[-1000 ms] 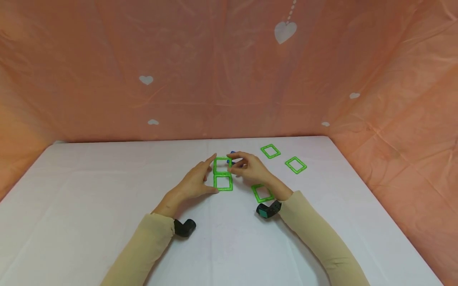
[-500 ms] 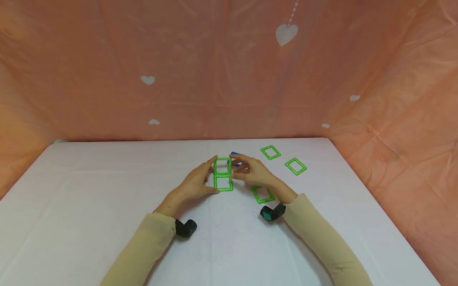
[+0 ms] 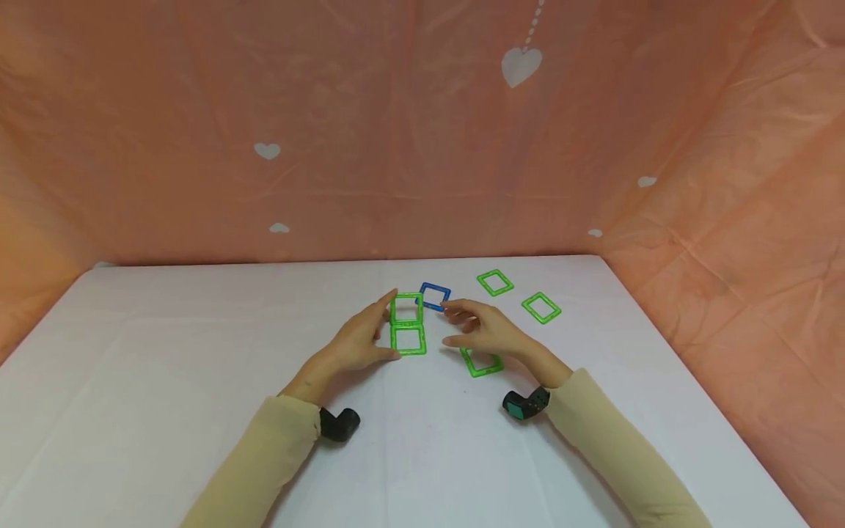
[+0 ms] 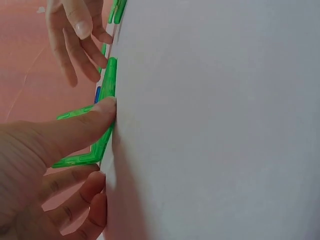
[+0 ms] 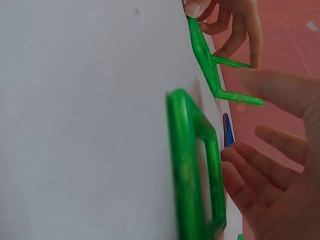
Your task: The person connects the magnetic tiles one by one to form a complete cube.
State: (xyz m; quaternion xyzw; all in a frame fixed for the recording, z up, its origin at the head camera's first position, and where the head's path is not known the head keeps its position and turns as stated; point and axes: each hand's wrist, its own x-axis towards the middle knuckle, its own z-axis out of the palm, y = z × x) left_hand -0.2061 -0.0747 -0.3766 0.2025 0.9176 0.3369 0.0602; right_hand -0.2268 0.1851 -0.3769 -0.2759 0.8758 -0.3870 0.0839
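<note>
Two green square magnetic tiles stand joined at mid-table. One, the flat tile (image 3: 412, 351), lies on the cloth; the other, the upright tile (image 3: 421, 309), rises from its far edge. My left hand (image 3: 359, 337) holds this pair, thumb on the flat tile's near left corner and index finger at the upright tile's top. My right hand (image 3: 491, 330) hovers to their right with fingers loosely bent and nothing between them. Below it lies another green tile (image 5: 182, 160), partly covered by the hand in the head view. A blue tile (image 3: 437, 287) sits just behind the pair.
Two more loose green squares, the rear tile (image 3: 503, 291) and the right tile (image 3: 532, 313), lie toward the back right of the white tabletop (image 3: 198, 330). A peach curtain (image 3: 396, 147) with white hearts hangs behind and along the sides.
My right hand has let go of the upright tile's right side and drawn back to the right, uncovering the blue tile. The left hand keeps its hold on the pair.
</note>
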